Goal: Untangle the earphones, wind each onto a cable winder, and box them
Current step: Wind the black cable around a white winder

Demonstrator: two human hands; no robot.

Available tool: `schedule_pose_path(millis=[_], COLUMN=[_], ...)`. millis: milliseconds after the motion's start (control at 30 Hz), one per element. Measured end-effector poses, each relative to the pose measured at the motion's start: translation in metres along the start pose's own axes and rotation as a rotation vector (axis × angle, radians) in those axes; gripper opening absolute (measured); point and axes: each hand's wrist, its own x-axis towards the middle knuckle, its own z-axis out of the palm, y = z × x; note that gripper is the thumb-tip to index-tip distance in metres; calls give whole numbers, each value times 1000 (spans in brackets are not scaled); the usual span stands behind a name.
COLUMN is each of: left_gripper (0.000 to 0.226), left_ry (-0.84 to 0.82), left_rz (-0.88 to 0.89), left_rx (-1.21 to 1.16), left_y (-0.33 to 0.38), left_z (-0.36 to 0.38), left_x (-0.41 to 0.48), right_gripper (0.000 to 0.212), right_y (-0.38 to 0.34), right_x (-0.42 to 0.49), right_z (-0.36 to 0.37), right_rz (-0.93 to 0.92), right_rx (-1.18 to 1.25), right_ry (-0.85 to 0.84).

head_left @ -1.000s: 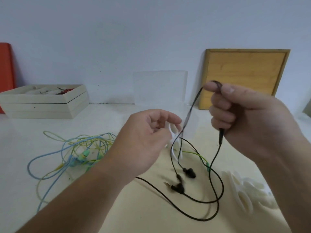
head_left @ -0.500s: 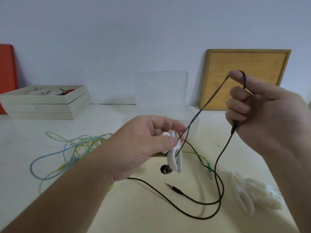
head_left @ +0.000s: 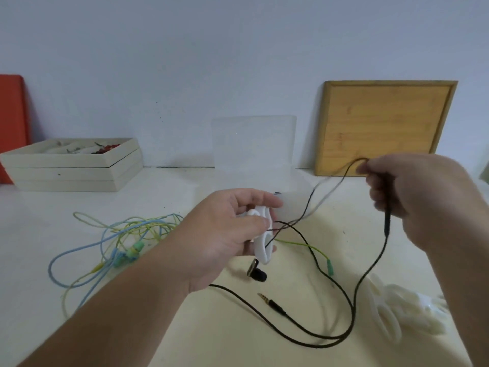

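My left hand (head_left: pixel 227 234) grips a white cable winder (head_left: pixel 263 238) above the table's middle. The black earphone cable (head_left: pixel 352 308) runs from the winder up to my right hand (head_left: pixel 418 200), which pinches it with curled fingers at the right. An earbud (head_left: pixel 255 271) hangs just below the winder. The cable's slack loops on the table, and its jack plug (head_left: pixel 272 303) lies in front. A tangle of blue and yellow-green earphones (head_left: pixel 121 242) lies to the left.
A clear plastic box (head_left: pixel 254 144) stands at the back centre. Spare white winders (head_left: pixel 391 313) are piled at the right front. A wooden board (head_left: pixel 383 125) leans on the wall; stacked cream trays (head_left: pixel 71 165) and a red panel (head_left: pixel 10 123) sit at the back left.
My right hand has dropped lower and swung to the right, drawing the black cable out sideways. The left hand stays on the winder, and the earbud now hangs below it.
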Motion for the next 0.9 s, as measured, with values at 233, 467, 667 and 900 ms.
schedule_pose_path(millis=[233,467,667,900], left_gripper=[26,22,28,21], left_ry=[-1,-87,105,266], left_rz=[-4,18,40,64], left_rx=[-124,-131,-47,-57], left_y=[4,6,6,-10], left_z=[-4,-6,-11,-2], left_x=[0,-1,2,9], right_gripper=[38,62,7,18], right_y=[10,11,16,10], right_x=[-4,-29,-22,-35], right_z=[9,26,22,28], right_rz=[-195,-452,-288,-371], right_rx=[-585,-605,-522,-362], right_ry=[-6,-961,-903,-1051])
